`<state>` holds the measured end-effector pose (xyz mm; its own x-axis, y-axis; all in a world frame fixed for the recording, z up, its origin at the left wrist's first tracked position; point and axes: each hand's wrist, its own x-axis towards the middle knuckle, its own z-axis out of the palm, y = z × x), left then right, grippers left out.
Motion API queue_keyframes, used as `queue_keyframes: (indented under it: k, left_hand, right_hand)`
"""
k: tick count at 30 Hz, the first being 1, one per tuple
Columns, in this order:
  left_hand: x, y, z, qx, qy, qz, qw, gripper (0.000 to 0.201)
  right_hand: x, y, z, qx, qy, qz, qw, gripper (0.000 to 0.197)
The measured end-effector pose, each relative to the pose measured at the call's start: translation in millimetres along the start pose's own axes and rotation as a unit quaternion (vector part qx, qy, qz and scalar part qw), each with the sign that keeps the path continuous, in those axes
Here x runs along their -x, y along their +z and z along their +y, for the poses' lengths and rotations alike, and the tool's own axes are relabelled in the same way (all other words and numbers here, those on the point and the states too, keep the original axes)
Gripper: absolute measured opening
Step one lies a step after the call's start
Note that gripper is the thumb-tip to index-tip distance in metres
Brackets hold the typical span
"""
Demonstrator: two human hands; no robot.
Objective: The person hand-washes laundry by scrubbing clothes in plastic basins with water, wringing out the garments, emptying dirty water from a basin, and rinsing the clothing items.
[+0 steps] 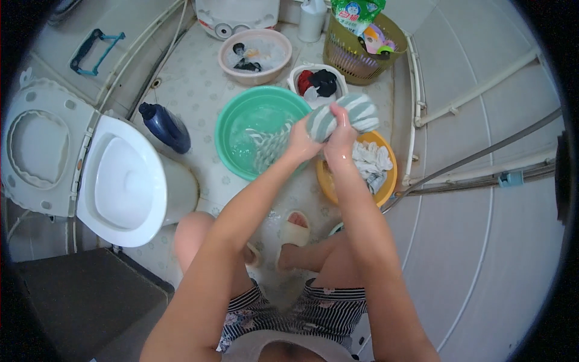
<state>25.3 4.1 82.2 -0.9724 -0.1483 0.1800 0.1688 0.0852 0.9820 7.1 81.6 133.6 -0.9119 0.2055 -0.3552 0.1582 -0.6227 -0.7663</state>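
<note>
Fingers [338, 111] of L hand [301, 142] & R hand [341, 134] are clenched round a bunched striped cloth [363, 112], held up btwn the green basin [224, 136] & yellow basin [391, 179]. Step in hand is prob wringing; next move likely calls for a firm twist, hands turning opp ways, w/o letting it slip.

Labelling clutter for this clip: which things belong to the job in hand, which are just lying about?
In the job:
striped cloth, gripped by left hand and right hand
green basin, holding water
probably yellow basin, pink basin and white tub, all loaded

Apparently just lying about:
toilet
dark blue bottle
white bottle
basket
</note>
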Motion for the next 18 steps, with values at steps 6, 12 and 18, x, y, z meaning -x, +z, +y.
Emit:
queue_keyframes:
  k: [6,12,18]
  left_hand:
    - [-32,-8,21,0.021,0.036,0.052,0.998,0.044]
    - [-18,-2,66,-0.358,0.079,-0.069,0.928,0.024]
    - [-23,-18,63,-0.254,0.164,-0.155,0.941,0.058]
  right_hand:
    - [-36,-71,14,0.614,-0.283,-0.334,0.657,0.085]
    - [-35,-42,99,0.519,-0.288,-0.27,0.758,0.087]
    - [-74,-25,120,0.099,-0.01,-0.177,0.979,0.071]
